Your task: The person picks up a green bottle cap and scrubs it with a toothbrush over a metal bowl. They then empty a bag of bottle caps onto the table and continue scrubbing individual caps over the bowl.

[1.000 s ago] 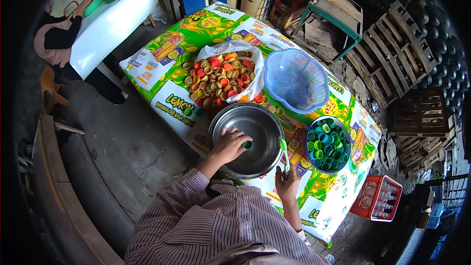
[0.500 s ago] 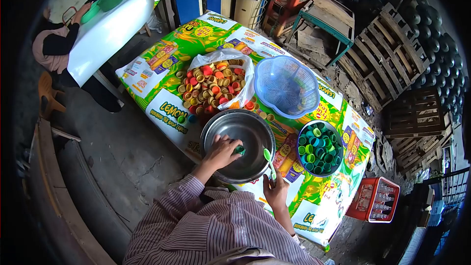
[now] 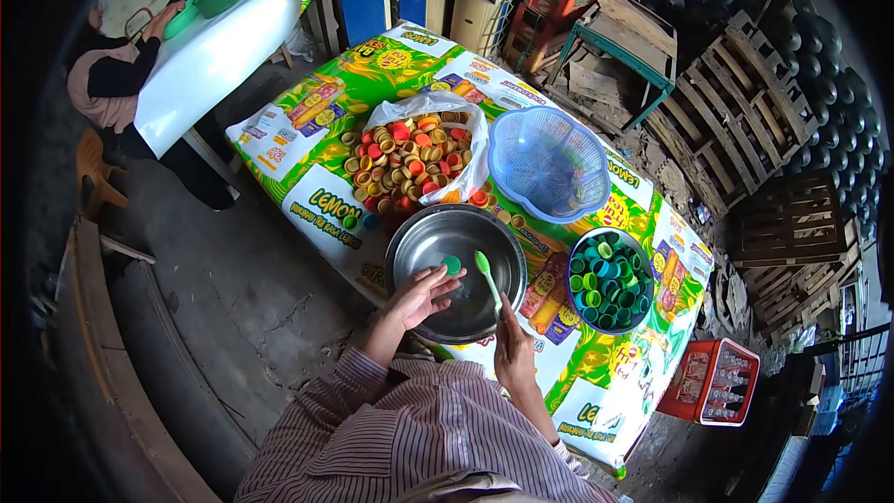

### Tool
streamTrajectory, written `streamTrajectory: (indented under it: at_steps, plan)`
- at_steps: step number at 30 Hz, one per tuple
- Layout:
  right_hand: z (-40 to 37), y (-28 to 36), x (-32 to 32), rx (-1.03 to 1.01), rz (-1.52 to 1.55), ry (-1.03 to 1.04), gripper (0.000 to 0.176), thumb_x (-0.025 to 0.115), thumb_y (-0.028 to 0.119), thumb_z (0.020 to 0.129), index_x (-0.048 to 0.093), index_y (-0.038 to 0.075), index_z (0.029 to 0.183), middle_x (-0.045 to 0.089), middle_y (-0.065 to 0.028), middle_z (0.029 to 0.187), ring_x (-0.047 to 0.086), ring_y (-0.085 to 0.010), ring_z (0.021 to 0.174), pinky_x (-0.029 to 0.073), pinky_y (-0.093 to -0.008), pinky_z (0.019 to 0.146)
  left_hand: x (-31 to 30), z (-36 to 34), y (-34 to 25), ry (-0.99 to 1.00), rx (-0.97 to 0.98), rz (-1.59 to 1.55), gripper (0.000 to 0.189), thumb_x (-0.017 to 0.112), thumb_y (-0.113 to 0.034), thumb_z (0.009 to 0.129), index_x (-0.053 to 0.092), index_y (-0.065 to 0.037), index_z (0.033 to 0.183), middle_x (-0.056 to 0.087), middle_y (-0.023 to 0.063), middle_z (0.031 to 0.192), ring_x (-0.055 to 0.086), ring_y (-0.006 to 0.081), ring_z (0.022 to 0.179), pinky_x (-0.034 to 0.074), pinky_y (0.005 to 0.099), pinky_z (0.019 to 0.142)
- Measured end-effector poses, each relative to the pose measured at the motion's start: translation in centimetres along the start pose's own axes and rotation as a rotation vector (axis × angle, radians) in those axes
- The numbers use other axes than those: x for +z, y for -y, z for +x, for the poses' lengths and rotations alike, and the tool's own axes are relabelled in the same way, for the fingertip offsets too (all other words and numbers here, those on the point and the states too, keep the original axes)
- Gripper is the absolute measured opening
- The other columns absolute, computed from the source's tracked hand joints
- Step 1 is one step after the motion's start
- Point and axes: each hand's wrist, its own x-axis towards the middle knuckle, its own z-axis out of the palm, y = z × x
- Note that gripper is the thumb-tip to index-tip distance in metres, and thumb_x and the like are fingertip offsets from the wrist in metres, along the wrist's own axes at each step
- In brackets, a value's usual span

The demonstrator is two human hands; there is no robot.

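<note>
Over a metal bowl [image 3: 470,315], my left hand [image 3: 416,298] has a green bottle cap [image 3: 452,265] at its fingertips, the cap's flat top facing up. My right hand [image 3: 513,354] is closed round the handle of a green-and-white toothbrush [image 3: 490,281]. The brush's head points away from me, above the bowl and a little right of the cap. To the right stands a round tub of green and teal caps [image 3: 610,279]. Beyond the metal bowl, a white plastic bag [image 3: 477,151] lies open with many gold, red and orange caps [image 3: 410,156] spilling from it.
A blue plastic basket [image 3: 548,165] stands behind the bowl on the patterned table cover [image 3: 326,200]. A red crate of bottles [image 3: 710,382] sits on the floor at right. Wooden pallets [image 3: 736,102] lean behind. Another person [image 3: 116,84] works at a white table [image 3: 219,47], far left.
The toothbrush has swung left and up, from the bowl's right rim to over the bowl, close to the cap. My left hand has turned, and the cap has risen slightly.
</note>
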Motion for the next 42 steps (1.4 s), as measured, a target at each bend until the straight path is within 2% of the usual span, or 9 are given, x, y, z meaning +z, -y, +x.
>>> streamTrajectory:
  at_steps: [2,6,11,15,18,24,32,38,42]
  plan:
    - [-0.2,-0.6,1.3,-0.14,-0.039,0.046,0.047,0.044,0.002,0.085,0.036,0.008,0.13,0.056,-0.0206,0.063,0.059,-0.0309,0.053,0.046,-0.0363,0.053,-0.1,0.1,0.3,-0.041,0.011,0.017,0.015,0.052,-0.031,0.087,0.053,-0.017,0.094,0.059,0.002,0.109,0.052,0.0084,0.097,0.041,0.0266,0.073]
    - [0.5,-1.1,1.4,0.017,-0.014,0.006,0.046,0.046,0.006,0.085,0.036,0.01,0.13,0.058,-0.0216,0.063,0.058,-0.0356,0.056,0.045,-0.0421,0.051,0.4,-0.2,0.7,-0.063,0.092,0.082,0.015,0.052,-0.029,0.087,0.053,-0.016,0.095,0.059,0.0018,0.107,0.053,0.0085,0.097,0.041,0.0264,0.071]
    - [0.3,-1.2,2.0,-0.138,-0.04,0.022,0.042,0.045,0.008,0.087,0.037,0.008,0.129,0.053,-0.0196,0.053,0.057,-0.0307,0.047,0.042,-0.0388,0.046,0.3,-0.1,1.0,-0.006,0.247,0.172,0.021,0.051,-0.023,0.088,0.054,-0.005,0.099,0.06,0.0084,0.1,0.057,0.0171,0.096,0.046,0.0281,0.079]
    - [1.1,0.0,0.5,-0.009,-0.028,0.016,0.042,0.045,0.007,0.087,0.038,0.008,0.128,0.053,-0.0217,0.054,0.057,-0.0348,0.05,0.04,-0.0418,0.046,0.1,0.2,1.2,0.016,0.343,0.295,0.026,0.045,-0.016,0.091,0.048,0.004,0.106,0.057,0.0159,0.104,0.057,0.0227,0.098,0.044,0.0322,0.089]
    - [0.5,-0.9,1.4,-0.143,-0.065,0.055,0.043,0.045,0.006,0.087,0.037,0.008,0.129,0.053,-0.021,0.054,0.057,-0.0316,0.049,0.041,-0.0405,0.046,0.8,-0.3,0.9,0.022,0.319,0.2,0.024,0.045,-0.016,0.091,0.049,0.003,0.104,0.058,0.0156,0.103,0.057,0.0228,0.098,0.045,0.0322,0.088]
    - [0.0,-0.7,1.4,-0.084,-0.109,0.035,0.046,0.045,0.008,0.087,0.034,0.012,0.131,0.058,-0.0223,0.065,0.057,-0.0344,0.051,0.043,-0.0413,0.047,0.2,0.2,1.4,-0.002,0.312,0.103,0.023,0.049,-0.019,0.089,0.052,0.001,0.099,0.059,0.0142,0.102,0.058,0.0216,0.095,0.046,0.0306,0.087]
    - [-0.7,0.2,2.3,0.008,-0.12,0.063,0.045,0.045,0.007,0.086,0.036,0.011,0.129,0.057,-0.0219,0.061,0.059,-0.0337,0.053,0.044,-0.042,0.047,0.3,0.9,2.0,-0.025,0.267,0.044,0.024,0.047,-0.019,0.09,0.051,0.002,0.101,0.058,0.0164,0.103,0.059,0.0217,0.093,0.046,0.0292,0.086]
    - [0.3,-0.5,1.7,-0.155,-0.122,-0.023,0.044,0.045,0.008,0.086,0.037,0.011,0.129,0.058,-0.0187,0.059,0.058,-0.0332,0.051,0.043,-0.0416,0.044,0.5,0.8,1.8,-0.036,0.401,0.58,0.019,0.041,-0.01,0.091,0.048,0.006,0.098,0.059,0.0123,0.092,0.06,0.0179,0.086,0.048,0.0278,0.081]
    - [0.7,-1.3,1.9,-0.053,-0.089,-0.049,0.042,0.045,0.008,0.086,0.039,0.01,0.128,0.056,-0.0198,0.057,0.057,-0.0333,0.049,0.04,-0.0423,0.043,1.5,0.1,1.3,-0.022,0.425,0.707,0.017,0.039,-0.008,0.092,0.047,0.006,0.097,0.059,0.0108,0.092,0.06,0.016,0.086,0.048,0.0269,0.08]
